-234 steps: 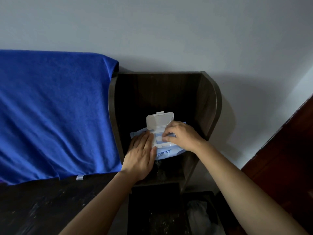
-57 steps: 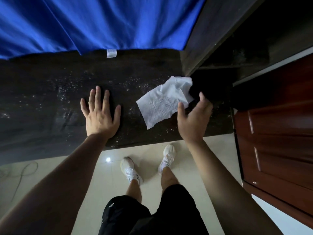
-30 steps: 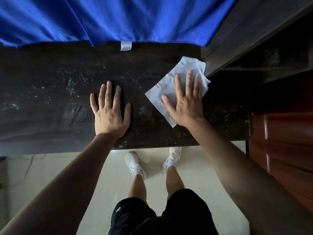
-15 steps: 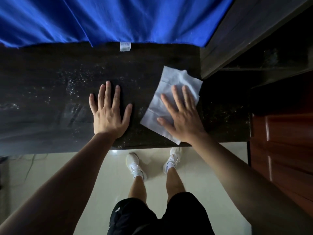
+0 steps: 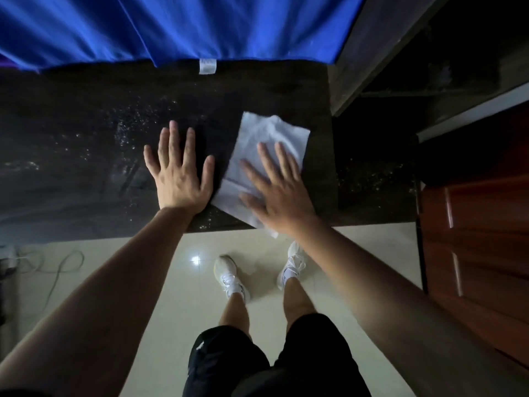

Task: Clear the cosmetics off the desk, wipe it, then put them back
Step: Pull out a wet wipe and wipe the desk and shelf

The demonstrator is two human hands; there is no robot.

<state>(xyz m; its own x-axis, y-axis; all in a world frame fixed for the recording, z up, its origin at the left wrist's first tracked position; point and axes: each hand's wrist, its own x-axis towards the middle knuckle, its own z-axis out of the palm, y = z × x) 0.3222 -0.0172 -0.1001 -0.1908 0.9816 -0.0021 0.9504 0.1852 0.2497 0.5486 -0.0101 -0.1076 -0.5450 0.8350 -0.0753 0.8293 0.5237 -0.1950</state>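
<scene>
A white wet wipe (image 5: 269, 138) lies spread on the dark desk top (image 5: 86, 156), its near corner hanging slightly over the front edge. My right hand (image 5: 277, 190) presses flat on the wipe with straight, spread fingers; it is motion-blurred. My left hand (image 5: 179, 173) rests flat on the bare desk just left of the wipe, fingers straight. Pale specks of dust dot the desk surface. No cosmetics are in view.
A blue cloth (image 5: 171, 24) hangs over the back of the desk. A dark wooden shelf unit (image 5: 372, 53) rises at the right end, and a reddish door (image 5: 475, 253) stands further right. Below are pale floor tiles, my white shoes (image 5: 229, 276) and cables (image 5: 43, 265) at left.
My right hand has slid the wipe left and toward the front edge, close to my left hand. My left hand has stayed flat in place.
</scene>
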